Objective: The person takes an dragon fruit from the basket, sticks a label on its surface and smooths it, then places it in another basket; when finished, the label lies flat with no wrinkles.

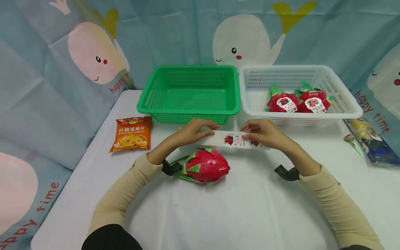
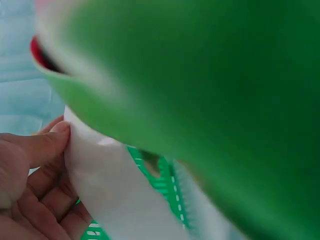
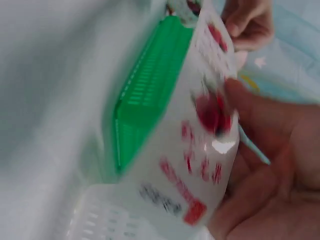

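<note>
Both hands hold a white strip of labels (image 1: pixel 215 139) printed with red dragon fruit and writing, stretched between them above the table. My left hand (image 1: pixel 194 131) pinches the strip's left part between thumb and fingers; its blank side shows in the left wrist view. Farther right, my right hand (image 1: pixel 264 133) grips the printed part, thumb on the printed face in the right wrist view. Just below the strip, nearer me, a red dragon fruit (image 1: pixel 208 166) with green leaf tips lies on its side by my left wrist. Its blurred green leaf (image 2: pixel 240 80) covers much of the left wrist view.
A green basket (image 1: pixel 187 111) stands behind my left hand. Beside it, a white basket (image 1: pixel 312 118) holds two labelled dragon fruits (image 1: pixel 282 101). At left lies an orange snack bag (image 1: pixel 132 134). A small green-handled item (image 1: pixel 353 144) and a dark packet (image 1: pixel 376 144) lie at right.
</note>
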### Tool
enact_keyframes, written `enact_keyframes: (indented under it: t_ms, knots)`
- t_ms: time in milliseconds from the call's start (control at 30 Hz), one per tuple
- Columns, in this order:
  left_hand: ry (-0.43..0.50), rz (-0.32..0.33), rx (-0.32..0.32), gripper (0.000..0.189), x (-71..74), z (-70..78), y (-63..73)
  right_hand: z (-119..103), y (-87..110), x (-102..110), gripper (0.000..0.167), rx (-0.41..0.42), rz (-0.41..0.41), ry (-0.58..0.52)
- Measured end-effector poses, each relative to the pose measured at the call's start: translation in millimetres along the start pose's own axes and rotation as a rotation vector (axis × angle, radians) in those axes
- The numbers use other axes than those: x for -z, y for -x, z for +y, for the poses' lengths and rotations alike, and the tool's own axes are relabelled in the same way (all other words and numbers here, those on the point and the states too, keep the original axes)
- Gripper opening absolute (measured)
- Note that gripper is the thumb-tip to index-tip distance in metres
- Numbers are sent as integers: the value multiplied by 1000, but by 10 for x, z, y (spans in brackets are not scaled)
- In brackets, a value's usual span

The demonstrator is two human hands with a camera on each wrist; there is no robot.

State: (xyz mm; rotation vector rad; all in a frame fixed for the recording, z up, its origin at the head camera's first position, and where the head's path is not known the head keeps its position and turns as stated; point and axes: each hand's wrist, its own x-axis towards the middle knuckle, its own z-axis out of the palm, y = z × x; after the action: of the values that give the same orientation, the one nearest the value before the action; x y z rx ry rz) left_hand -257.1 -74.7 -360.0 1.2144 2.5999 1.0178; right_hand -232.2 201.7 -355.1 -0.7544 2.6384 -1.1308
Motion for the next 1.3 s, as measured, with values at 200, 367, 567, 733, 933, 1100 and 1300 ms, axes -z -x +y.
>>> enact_keyframes:
  t_ms: [200, 367, 567, 733, 933, 1100, 1300]
  knots:
    - [74, 79, 41, 17, 45, 52, -9, -86, -89, -18, 34, 88, -101, 18]
    - [71, 87, 36, 17, 67, 114, -23, -114, -178, -134, 36, 327, -66, -79]
    - [72, 82, 58, 16, 69, 88, -6, -77, -182, -229, 22, 387, 8, -125]
    - [55, 103, 68, 15, 48, 20, 23, -33, -166, -270, 12, 324, 93, -155]
    - [7, 99, 162, 15, 1, -205, 88, -24, -118, -202, 13, 224, 220, -324]
    - [-108, 81, 191, 19, -8, -387, 145, -67, -91, -107, 21, 109, 204, -341]
    - [-102, 100, 167, 24, 86, -151, 206, -209, -107, -112, 18, 54, 120, -240]
